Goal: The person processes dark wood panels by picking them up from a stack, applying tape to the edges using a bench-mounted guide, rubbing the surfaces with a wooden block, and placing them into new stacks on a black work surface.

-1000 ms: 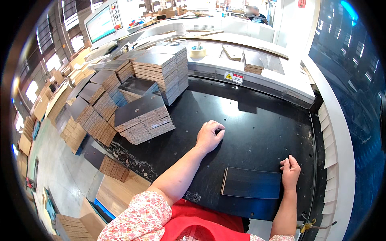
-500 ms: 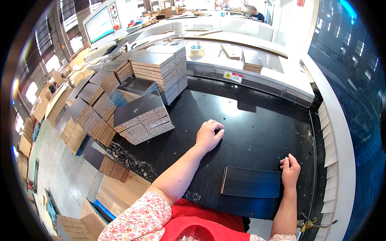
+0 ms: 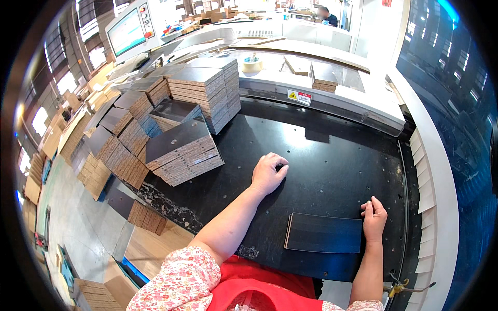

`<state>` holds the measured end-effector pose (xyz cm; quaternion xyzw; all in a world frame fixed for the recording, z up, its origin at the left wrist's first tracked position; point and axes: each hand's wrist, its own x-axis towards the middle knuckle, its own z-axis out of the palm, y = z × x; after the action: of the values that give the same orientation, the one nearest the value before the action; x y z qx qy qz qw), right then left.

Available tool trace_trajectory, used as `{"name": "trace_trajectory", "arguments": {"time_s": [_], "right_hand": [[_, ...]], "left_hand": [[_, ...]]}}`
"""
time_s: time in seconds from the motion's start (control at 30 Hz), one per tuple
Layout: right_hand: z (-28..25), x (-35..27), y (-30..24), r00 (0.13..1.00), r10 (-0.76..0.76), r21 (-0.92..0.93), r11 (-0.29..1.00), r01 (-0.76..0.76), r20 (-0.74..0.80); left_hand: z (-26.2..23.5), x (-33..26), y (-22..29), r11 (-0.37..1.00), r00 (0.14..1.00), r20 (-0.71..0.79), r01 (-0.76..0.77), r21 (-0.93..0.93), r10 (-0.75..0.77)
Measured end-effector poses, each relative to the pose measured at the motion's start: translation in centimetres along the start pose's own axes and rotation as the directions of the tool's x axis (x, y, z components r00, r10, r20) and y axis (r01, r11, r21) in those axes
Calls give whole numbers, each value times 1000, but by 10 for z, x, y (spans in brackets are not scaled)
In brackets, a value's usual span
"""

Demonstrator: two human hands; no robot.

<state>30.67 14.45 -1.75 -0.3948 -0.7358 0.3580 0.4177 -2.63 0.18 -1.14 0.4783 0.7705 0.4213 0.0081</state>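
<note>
My left hand (image 3: 268,173) rests on the black worktable (image 3: 332,179), right of the stacked boards. Its fingers are loosely curled, with a dark gap between them and the thumb, and I see nothing held. Close to the right edge of a flat dark panel (image 3: 324,233), my right hand (image 3: 374,220) hovers or rests with its fingers bent in and nothing visible in them. That panel lies near the table's front edge and looks like thin stacked pieces at its left end. The nearest stack of dark-faced particle boards (image 3: 184,150), with drilled edges, stands to the left.
More board stacks (image 3: 202,85) crowd the table's far left. Behind the table runs a white machine bed (image 3: 358,116) with a tape roll (image 3: 252,65) and small boards (image 3: 324,75). A monitor (image 3: 127,39) stands far left. A person (image 3: 328,18) is in the background.
Both hands and the panel stay essentially in place. The whole view has shifted very slightly. The person in the background has moved a little.
</note>
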Motion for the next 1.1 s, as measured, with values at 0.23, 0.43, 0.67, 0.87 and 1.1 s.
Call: {"name": "trace_trajectory", "arguments": {"time_s": [0.23, 0.43, 0.67, 0.87, 1.1], "right_hand": [[0, 0, 2, 1000, 7, -7, 1000, -7, -2], [0, 1, 4, 1000, -1, -1, 1000, 1, 2], [0, 0, 2, 1000, -6, -12, 1000, 6, 9], [-2, 0, 2, 1000, -8, -16, 1000, 8, 10], [1, 0, 4, 1000, -14, -11, 1000, 14, -1]], "left_hand": [[0, 0, 1, 1000, 1000, 4, 7, 7, -7], [-1, 0, 0, 1000, 1000, 8, -6, 13, 6], [-2, 0, 3, 1000, 1000, 23, 15, 9, -15], [-1, 0, 3, 1000, 1000, 16, 6, 8, -6], [-1, 0, 1, 1000, 1000, 7, 0, 13, 0]]}}
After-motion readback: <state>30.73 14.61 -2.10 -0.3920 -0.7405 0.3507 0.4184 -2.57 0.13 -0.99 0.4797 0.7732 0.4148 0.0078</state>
